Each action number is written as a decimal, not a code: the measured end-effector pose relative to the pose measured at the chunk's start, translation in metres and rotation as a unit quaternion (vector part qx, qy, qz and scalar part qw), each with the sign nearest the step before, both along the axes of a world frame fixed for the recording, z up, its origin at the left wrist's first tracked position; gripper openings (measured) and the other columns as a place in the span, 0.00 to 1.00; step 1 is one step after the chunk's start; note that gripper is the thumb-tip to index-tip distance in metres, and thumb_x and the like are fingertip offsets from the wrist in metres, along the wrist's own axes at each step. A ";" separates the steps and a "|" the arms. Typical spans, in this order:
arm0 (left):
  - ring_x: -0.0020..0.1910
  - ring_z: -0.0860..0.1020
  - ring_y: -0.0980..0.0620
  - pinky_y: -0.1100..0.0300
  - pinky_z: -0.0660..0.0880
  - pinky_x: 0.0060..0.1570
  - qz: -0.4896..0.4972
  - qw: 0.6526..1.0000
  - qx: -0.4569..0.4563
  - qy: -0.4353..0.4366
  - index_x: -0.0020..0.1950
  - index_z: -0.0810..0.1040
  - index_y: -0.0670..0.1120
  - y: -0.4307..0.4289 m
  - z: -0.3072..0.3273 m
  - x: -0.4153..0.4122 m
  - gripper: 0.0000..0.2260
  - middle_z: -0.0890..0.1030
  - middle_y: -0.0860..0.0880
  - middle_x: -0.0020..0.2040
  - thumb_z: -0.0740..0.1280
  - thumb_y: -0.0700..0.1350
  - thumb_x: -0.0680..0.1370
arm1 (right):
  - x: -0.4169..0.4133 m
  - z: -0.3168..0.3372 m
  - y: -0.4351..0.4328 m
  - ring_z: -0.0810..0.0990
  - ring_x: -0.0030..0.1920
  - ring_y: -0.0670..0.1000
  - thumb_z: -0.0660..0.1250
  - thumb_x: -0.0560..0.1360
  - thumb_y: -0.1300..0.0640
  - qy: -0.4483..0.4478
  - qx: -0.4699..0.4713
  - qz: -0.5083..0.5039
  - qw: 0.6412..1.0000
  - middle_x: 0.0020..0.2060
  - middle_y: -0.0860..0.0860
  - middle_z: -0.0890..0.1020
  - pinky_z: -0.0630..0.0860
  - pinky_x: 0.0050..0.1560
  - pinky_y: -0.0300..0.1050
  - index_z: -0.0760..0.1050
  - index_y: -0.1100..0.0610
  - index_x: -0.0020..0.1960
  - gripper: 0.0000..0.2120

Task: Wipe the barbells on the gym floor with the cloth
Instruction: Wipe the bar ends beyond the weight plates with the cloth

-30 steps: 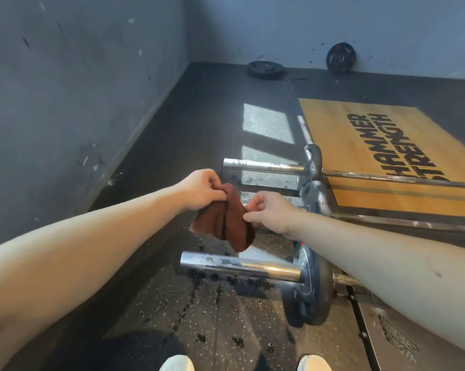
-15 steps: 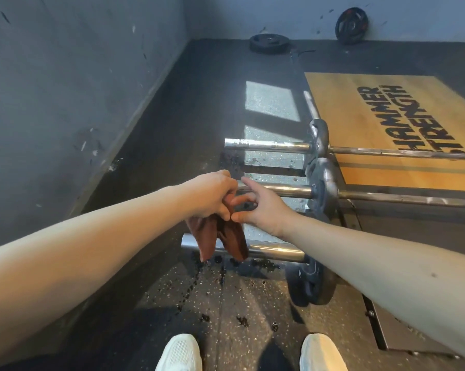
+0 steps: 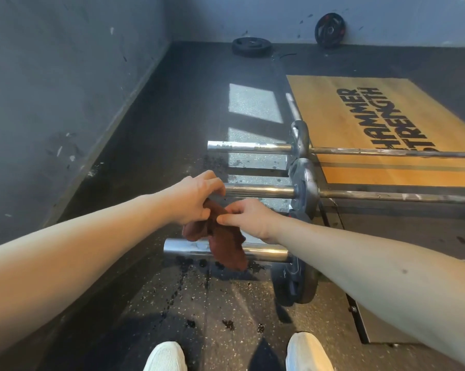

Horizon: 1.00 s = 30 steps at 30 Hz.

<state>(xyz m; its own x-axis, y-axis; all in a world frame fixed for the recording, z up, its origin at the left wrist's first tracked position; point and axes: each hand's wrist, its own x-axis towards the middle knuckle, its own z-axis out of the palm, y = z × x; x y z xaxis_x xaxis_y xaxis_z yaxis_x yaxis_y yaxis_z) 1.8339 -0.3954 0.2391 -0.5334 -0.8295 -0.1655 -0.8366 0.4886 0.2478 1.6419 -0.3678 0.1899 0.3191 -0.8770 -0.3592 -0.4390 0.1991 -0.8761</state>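
barbells (image 3: 255,190) three on gym floor (image 3: 172,116) | cloth (image 3: 226,242) brown, hanging over nearest sleeve | left hand (image 3: 196,199) fingers grip cloth | right hand (image 3: 248,218) fingers pinch cloth

Right hand (image 3: 248,218), fingers outstretched before, now pinches cloth (image 3: 223,242); cloth drawn out toward 5 o'clock, hanging lower across nearest barbell sleeve (image 3: 188,247).

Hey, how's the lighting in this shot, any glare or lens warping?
In the head view, sunlight lands in bright patches on the floor, the nearest barbell sleeve gleams with glare, the wide lens stretches both forearms, and the cloth, left hand and right hand look sharp.
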 end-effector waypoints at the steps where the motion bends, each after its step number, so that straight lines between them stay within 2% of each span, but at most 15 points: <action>1: 0.58 0.75 0.48 0.51 0.76 0.59 0.023 0.999 -0.032 0.000 0.70 0.71 0.55 -0.001 -0.006 0.000 0.23 0.68 0.53 0.67 0.72 0.46 0.77 | -0.001 -0.001 -0.002 0.82 0.44 0.54 0.74 0.74 0.51 -0.011 0.005 -0.021 1.000 0.40 0.53 0.84 0.76 0.51 0.51 0.84 0.56 0.42 0.08; 4: 0.71 0.66 0.44 0.45 0.68 0.69 0.197 0.979 -0.051 0.025 0.77 0.65 0.52 0.000 -0.031 0.008 0.33 0.65 0.48 0.75 0.73 0.57 0.76 | -0.004 0.002 -0.005 0.81 0.43 0.56 0.69 0.76 0.54 -0.080 0.029 -0.084 0.993 0.41 0.56 0.82 0.75 0.47 0.52 0.82 0.56 0.45 0.06; 6: 0.71 0.69 0.43 0.45 0.70 0.68 0.336 0.934 0.090 0.081 0.77 0.66 0.48 0.003 -0.053 0.016 0.36 0.68 0.45 0.74 0.72 0.63 0.76 | -0.004 0.005 -0.007 0.82 0.45 0.56 0.64 0.80 0.60 -0.136 0.059 -0.124 0.981 0.45 0.58 0.84 0.78 0.47 0.51 0.83 0.54 0.50 0.08; 8: 0.59 0.77 0.47 0.49 0.74 0.62 0.411 0.830 0.308 0.219 0.71 0.74 0.44 0.013 -0.073 0.018 0.36 0.78 0.44 0.64 0.68 0.69 0.74 | -0.004 0.008 -0.011 0.83 0.47 0.56 0.62 0.81 0.64 -0.187 0.076 -0.155 0.967 0.49 0.61 0.84 0.80 0.53 0.53 0.81 0.57 0.57 0.10; 10: 0.49 0.79 0.49 0.52 0.73 0.55 0.401 0.715 0.443 0.363 0.61 0.80 0.44 0.025 -0.087 0.013 0.33 0.83 0.46 0.51 0.66 0.71 0.73 | -0.002 0.011 -0.013 0.83 0.49 0.56 0.63 0.81 0.66 -0.223 0.087 -0.183 0.954 0.53 0.63 0.83 0.80 0.55 0.54 0.78 0.62 0.61 0.10; 12: 0.57 0.80 0.48 0.48 0.71 0.65 0.366 0.672 0.466 0.444 0.64 0.80 0.48 0.034 -0.095 0.005 0.24 0.86 0.48 0.54 0.61 0.65 0.81 | 0.000 0.011 -0.015 0.83 0.48 0.56 0.65 0.79 0.69 -0.235 0.092 -0.198 0.947 0.53 0.63 0.83 0.81 0.52 0.54 0.76 0.64 0.63 0.12; 14: 0.59 0.81 0.48 0.48 0.69 0.70 0.380 0.665 0.441 0.467 0.66 0.78 0.49 0.039 -0.096 0.000 0.18 0.86 0.48 0.54 0.62 0.58 0.83 | 0.000 0.008 -0.015 0.85 0.49 0.57 0.68 0.78 0.69 -0.220 0.080 -0.207 0.950 0.54 0.61 0.83 0.83 0.51 0.54 0.76 0.63 0.62 0.13; 16: 0.54 0.82 0.50 0.49 0.73 0.67 0.393 0.708 0.381 0.446 0.62 0.82 0.46 0.040 -0.096 0.002 0.15 0.87 0.50 0.49 0.67 0.53 0.82 | -0.001 0.003 -0.016 0.85 0.51 0.58 0.70 0.76 0.69 -0.180 0.059 -0.219 0.957 0.55 0.61 0.83 0.84 0.52 0.54 0.75 0.60 0.60 0.14; 18: 0.54 0.82 0.50 0.51 0.76 0.63 0.405 0.743 0.324 0.422 0.56 0.86 0.47 0.037 -0.098 0.005 0.10 0.87 0.50 0.51 0.70 0.50 0.81 | -0.004 -0.002 -0.015 0.85 0.51 0.58 0.71 0.76 0.68 -0.149 0.051 -0.233 0.960 0.55 0.60 0.83 0.84 0.53 0.55 0.75 0.58 0.61 0.16; 19: 0.55 0.81 0.50 0.52 0.76 0.60 0.417 0.739 0.305 0.431 0.56 0.85 0.47 0.035 -0.100 0.007 0.09 0.86 0.49 0.53 0.70 0.49 0.80 | -0.006 -0.005 -0.015 0.85 0.51 0.58 0.72 0.76 0.68 -0.143 0.054 -0.236 0.960 0.54 0.59 0.83 0.84 0.55 0.56 0.74 0.58 0.64 0.19; 21: 0.54 0.81 0.50 0.55 0.75 0.56 0.436 0.703 0.293 0.479 0.60 0.83 0.47 0.033 -0.099 0.008 0.11 0.84 0.47 0.57 0.68 0.49 0.80 | -0.009 -0.009 -0.014 0.85 0.53 0.58 0.72 0.75 0.67 -0.139 0.067 -0.234 0.960 0.55 0.56 0.82 0.82 0.58 0.58 0.68 0.55 0.73 0.29; 23: 0.56 0.82 0.48 0.53 0.75 0.59 0.430 0.678 0.312 0.508 0.62 0.81 0.46 0.032 -0.098 0.008 0.14 0.85 0.46 0.56 0.69 0.51 0.79 | -0.010 -0.010 -0.013 0.84 0.54 0.57 0.72 0.76 0.68 -0.156 0.073 -0.225 0.959 0.57 0.54 0.81 0.82 0.58 0.57 0.60 0.50 0.79 0.38; 25: 0.57 0.83 0.47 0.50 0.74 0.65 0.392 0.698 0.330 0.500 0.60 0.81 0.44 0.033 -0.095 0.008 0.12 0.86 0.46 0.54 0.72 0.48 0.79 | -0.007 -0.008 -0.012 0.85 0.54 0.58 0.70 0.77 0.71 -0.181 0.073 -0.222 0.955 0.56 0.54 0.79 0.83 0.56 0.55 0.62 0.49 0.79 0.37; 27: 0.58 0.83 0.46 0.48 0.73 0.67 0.354 0.719 0.345 0.489 0.63 0.80 0.41 0.034 -0.093 0.008 0.18 0.86 0.45 0.55 0.76 0.44 0.75 | -0.005 -0.005 -0.012 0.85 0.55 0.59 0.68 0.77 0.73 -0.201 0.073 -0.219 0.952 0.56 0.55 0.79 0.84 0.54 0.52 0.69 0.49 0.76 0.33; 30: 0.58 0.83 0.47 0.47 0.76 0.66 0.372 0.729 0.325 0.474 0.75 0.68 0.39 0.034 -0.088 0.009 0.36 0.84 0.44 0.59 0.80 0.42 0.71 | -0.007 -0.001 -0.012 0.84 0.54 0.54 0.72 0.74 0.72 -0.160 0.042 -0.188 0.968 0.60 0.55 0.80 0.82 0.44 0.38 0.74 0.50 0.73 0.31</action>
<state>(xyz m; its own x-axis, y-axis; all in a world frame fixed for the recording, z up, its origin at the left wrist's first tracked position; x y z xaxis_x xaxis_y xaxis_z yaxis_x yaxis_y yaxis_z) 1.8426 -0.3615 0.1508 -0.1049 -0.8586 -0.5018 -0.1118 -0.4912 0.8638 1.6344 -0.3800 0.1887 0.0895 -0.9248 -0.3697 -0.0308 0.3684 -0.9291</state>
